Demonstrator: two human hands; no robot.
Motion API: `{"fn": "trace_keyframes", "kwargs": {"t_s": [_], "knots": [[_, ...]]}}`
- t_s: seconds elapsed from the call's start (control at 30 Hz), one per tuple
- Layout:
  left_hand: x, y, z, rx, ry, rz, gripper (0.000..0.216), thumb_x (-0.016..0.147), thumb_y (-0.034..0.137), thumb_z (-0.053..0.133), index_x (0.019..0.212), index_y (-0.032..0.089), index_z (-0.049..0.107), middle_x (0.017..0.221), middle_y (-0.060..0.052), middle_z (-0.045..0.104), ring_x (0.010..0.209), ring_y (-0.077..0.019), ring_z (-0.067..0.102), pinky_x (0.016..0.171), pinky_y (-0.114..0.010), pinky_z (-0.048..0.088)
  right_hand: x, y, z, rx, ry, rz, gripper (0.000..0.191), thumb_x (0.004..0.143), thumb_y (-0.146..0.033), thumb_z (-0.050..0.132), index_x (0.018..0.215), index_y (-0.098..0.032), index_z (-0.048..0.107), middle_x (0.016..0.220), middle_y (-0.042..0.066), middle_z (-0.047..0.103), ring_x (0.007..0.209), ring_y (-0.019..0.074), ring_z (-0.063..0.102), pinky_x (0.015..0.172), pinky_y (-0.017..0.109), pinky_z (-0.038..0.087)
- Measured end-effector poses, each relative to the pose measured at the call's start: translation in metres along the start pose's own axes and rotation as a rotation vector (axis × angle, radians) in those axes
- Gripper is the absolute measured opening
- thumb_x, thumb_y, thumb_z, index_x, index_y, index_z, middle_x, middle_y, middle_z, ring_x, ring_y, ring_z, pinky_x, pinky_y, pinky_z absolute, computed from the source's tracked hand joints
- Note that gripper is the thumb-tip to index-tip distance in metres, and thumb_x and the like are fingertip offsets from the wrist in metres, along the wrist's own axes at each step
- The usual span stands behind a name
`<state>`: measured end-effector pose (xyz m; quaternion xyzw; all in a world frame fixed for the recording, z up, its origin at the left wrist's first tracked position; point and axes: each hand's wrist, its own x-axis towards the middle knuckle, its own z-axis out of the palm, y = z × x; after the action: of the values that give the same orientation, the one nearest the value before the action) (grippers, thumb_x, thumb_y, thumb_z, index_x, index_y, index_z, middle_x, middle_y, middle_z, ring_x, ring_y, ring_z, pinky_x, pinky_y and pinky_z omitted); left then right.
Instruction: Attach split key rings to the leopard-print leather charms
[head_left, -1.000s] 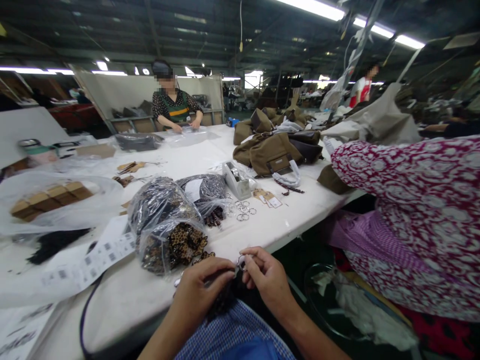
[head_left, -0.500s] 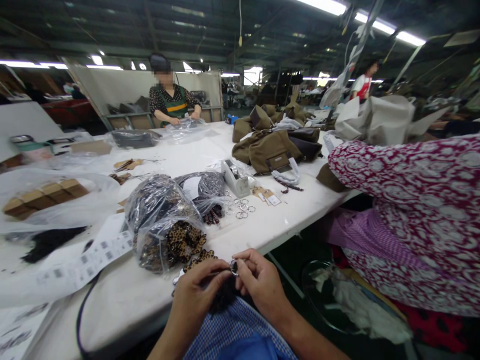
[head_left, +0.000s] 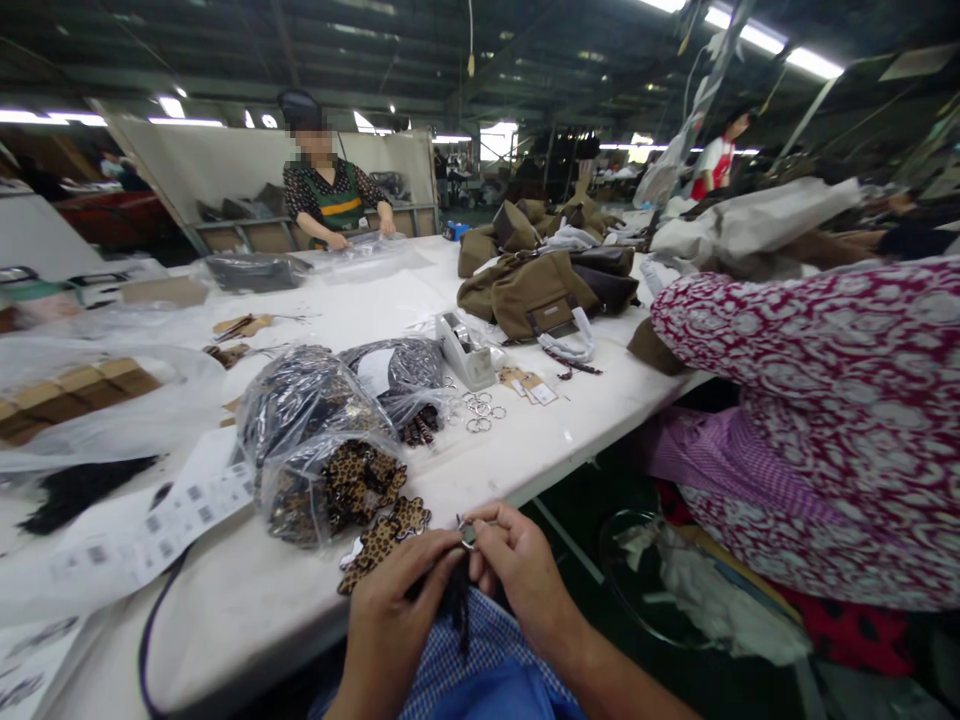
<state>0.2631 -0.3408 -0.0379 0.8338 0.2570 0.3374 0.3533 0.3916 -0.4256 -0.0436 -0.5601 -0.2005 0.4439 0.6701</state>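
Just off the white-topped table (head_left: 480, 470), L hand (head_left: 401, 590) pinches dark stringy strands (head_left: 459, 605), R hand (head_left: 521, 565) has a shiny silver metal ring (head_left: 468, 543) in its fingertips; leopard-print scalloped pcs (head_left: 386, 538) on table's near edge btw.

A small, round silver metal ring (head_left: 468, 545) sits tilted at the fingertips between the left hand (head_left: 401, 590) and right hand (head_left: 517, 565), its rim partly covered; thin black strands (head_left: 460, 605) hang loosely below in a narrow bunch, their upper ends hidden
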Motion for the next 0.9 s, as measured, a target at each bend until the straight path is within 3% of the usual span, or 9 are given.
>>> {"fn": "trace_keyframes", "kwargs": {"t_s": [0.23, 0.47, 0.63, 0.8, 0.9], "knots": [[0.002, -0.004, -0.003, -0.102, -0.043, -0.130, 0.012, 0.081, 0.025, 0.068, 0.088, 0.028, 0.078, 0.091, 0.001, 0.079, 0.083, -0.0186, 0.074, 0.080, -0.029, 0.059, -0.004, -0.002, -0.003, -0.075, -0.001, -0.038, 0.033, 0.085, -0.045, 0.061, 0.092, -0.013, 0.059, 0.050, -0.005, 0.057, 0.038, 0.0062, 0.045, 0.040, 0.016, 0.035], [0.005, -0.003, -0.008, -0.185, -0.110, -0.236, 0.011, 0.079, 0.030, 0.070, 0.083, 0.024, 0.078, 0.086, -0.002, 0.078, 0.080, -0.0198, 0.073, 0.076, -0.029, 0.060, -0.010, -0.001, -0.007, -0.200, -0.100, -0.056, 0.028, 0.088, -0.042, 0.057, 0.096, -0.015, 0.060, 0.051, -0.005, 0.058, 0.039, 0.0069, 0.046, 0.042, 0.016, 0.036], [0.003, 0.003, -0.003, -0.249, -0.085, -0.392, 0.015, 0.076, 0.033, 0.072, 0.083, 0.019, 0.074, 0.080, -0.003, 0.077, 0.073, -0.0193, 0.072, 0.066, -0.026, 0.060, -0.018, -0.002, -0.010, -0.384, -0.037, -0.192, 0.022, 0.092, -0.037, 0.052, 0.097, -0.018, 0.061, 0.054, -0.004, 0.060, 0.044, 0.0104, 0.053, 0.047, 0.020, 0.042], [0.005, 0.005, 0.006, -0.413, -0.131, -0.460, 0.022, 0.077, 0.031, 0.070, 0.095, 0.019, 0.073, 0.095, -0.005, 0.078, 0.088, -0.0221, 0.074, 0.081, -0.030, 0.060, -0.016, -0.001, -0.011, -0.624, -0.074, -0.354, 0.019, 0.094, -0.029, 0.049, 0.107, -0.021, 0.061, 0.063, -0.001, 0.066, 0.056, 0.0147, 0.063, 0.057, 0.023, 0.046], [0.017, 0.005, 0.009, -0.511, -0.151, -0.441, 0.031, 0.079, 0.032, 0.069, 0.107, 0.019, 0.069, 0.102, -0.007, 0.077, 0.096, -0.0228, 0.073, 0.087, -0.032, 0.059, -0.009, -0.007, -0.014, -0.632, -0.153, -0.350, 0.026, 0.095, -0.029, 0.048, 0.119, -0.023, 0.056, 0.064, -0.002, 0.066, 0.058, 0.0152, 0.064, 0.059, 0.024, 0.047]]}}
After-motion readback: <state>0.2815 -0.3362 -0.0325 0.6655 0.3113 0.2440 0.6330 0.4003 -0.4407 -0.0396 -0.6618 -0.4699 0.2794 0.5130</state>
